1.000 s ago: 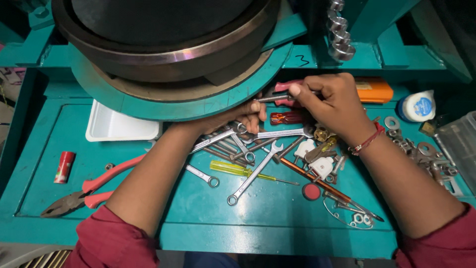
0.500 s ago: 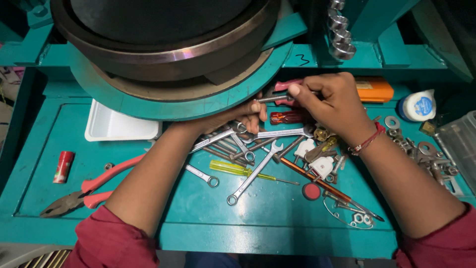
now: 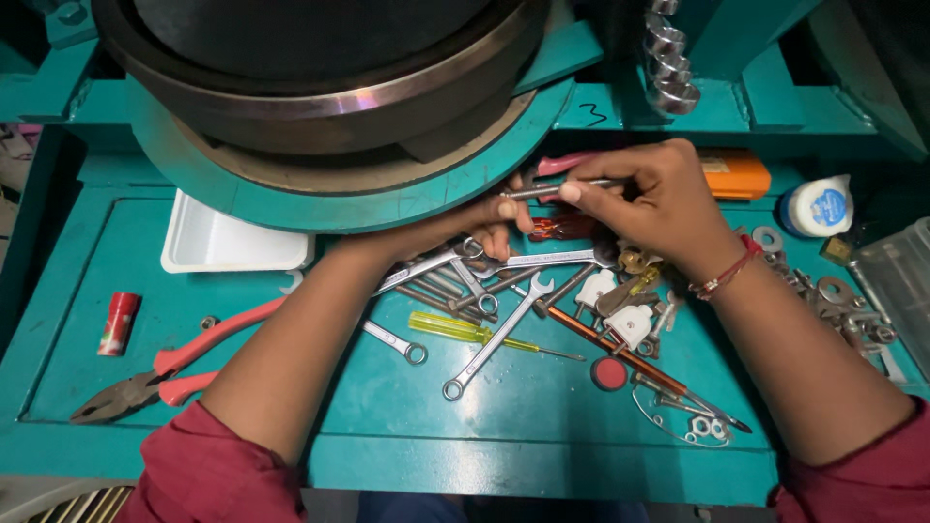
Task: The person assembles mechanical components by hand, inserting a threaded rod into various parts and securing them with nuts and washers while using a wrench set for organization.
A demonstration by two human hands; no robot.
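My right hand (image 3: 651,199) pinches a thin metal rod-like tool (image 3: 552,190) near the edge of the big round teal machine base (image 3: 339,199). My left hand (image 3: 484,221) reaches in under that edge, and its fingertips meet the tip of the same tool. Just below both hands lies a heap of spanners (image 3: 494,291), with a yellow-handled screwdriver (image 3: 460,329) in front of it. What the fingers do at the tool's tip is too small to tell.
A white tray (image 3: 228,247) sits left of my arm. Red-handled pliers (image 3: 165,373) and a small red cylinder (image 3: 118,323) lie at the far left. An orange box (image 3: 736,174), a white tape roll (image 3: 819,205), washers (image 3: 823,291) and a clear container (image 3: 901,281) are at the right.
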